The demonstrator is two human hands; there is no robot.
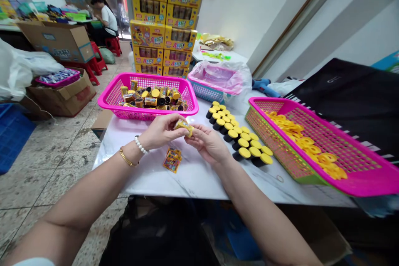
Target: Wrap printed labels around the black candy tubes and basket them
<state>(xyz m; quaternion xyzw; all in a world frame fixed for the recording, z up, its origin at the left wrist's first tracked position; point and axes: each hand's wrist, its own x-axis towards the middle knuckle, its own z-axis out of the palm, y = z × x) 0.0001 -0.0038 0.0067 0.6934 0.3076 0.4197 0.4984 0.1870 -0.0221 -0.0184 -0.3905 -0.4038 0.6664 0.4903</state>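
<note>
indoors, stacked boxes (161, 29) rise beyond a marbled table (199, 179).

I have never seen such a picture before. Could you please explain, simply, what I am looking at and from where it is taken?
There is no machine here. The one picture comes from a camera worn on a person's head, looking forward and down. The left hand and right hand are that person's own; together they grip a small yellow tube. Below it, on the white table, lies a colourful packet. To the right stand black cups with yellow tops. Behind the hands, a pink basket holds many small tubes. Farther right, another pink basket holds yellow pieces.
</note>
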